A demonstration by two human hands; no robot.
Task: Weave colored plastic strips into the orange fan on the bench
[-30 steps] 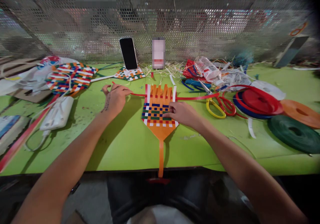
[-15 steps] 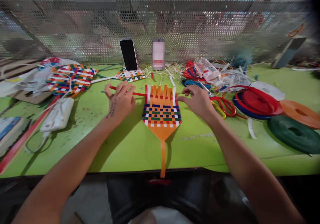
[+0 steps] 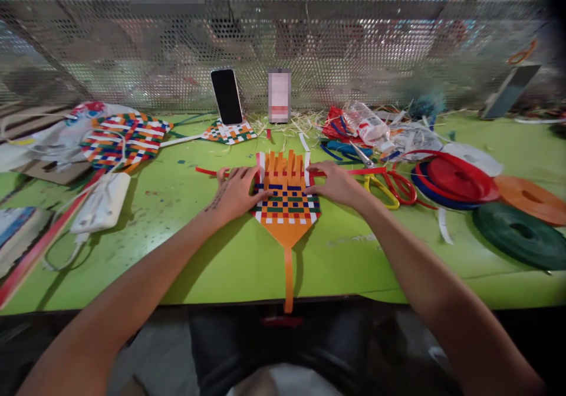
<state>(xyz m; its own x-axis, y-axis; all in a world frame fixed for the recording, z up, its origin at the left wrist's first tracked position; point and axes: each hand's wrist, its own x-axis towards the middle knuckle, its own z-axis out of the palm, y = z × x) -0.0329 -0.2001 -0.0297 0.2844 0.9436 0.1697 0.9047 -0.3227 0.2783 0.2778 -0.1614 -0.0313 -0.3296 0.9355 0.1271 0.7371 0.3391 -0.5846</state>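
Observation:
A partly woven piece of coloured strips point(image 3: 287, 213) lies flat in front of me, its orange tail hanging over the table edge. Loose orange strip ends stand up along its top. A long red strip point(image 3: 365, 171) crosses under and over them and sticks out on both sides. My left hand point(image 3: 241, 191) grips the left edge, its thumb on the weave and its fingers by the red strip. At the right edge, my right hand point(image 3: 338, 184) grips the piece, thumb and fingers close to the white side strip. The fingers' undersides are hidden.
Scissors with red and yellow handles point(image 3: 381, 191) lie right of my right hand. Rolls of red point(image 3: 464, 179), orange point(image 3: 530, 195) and green strip point(image 3: 519, 237) lie beyond. Finished woven pieces point(image 3: 128, 139), a white power bank point(image 3: 101, 203) and a propped phone point(image 3: 227, 96) stand left and behind.
Both hands have moved inward onto the sides of the woven piece. The red strip, earlier out to the left, now also extends far out on the right.

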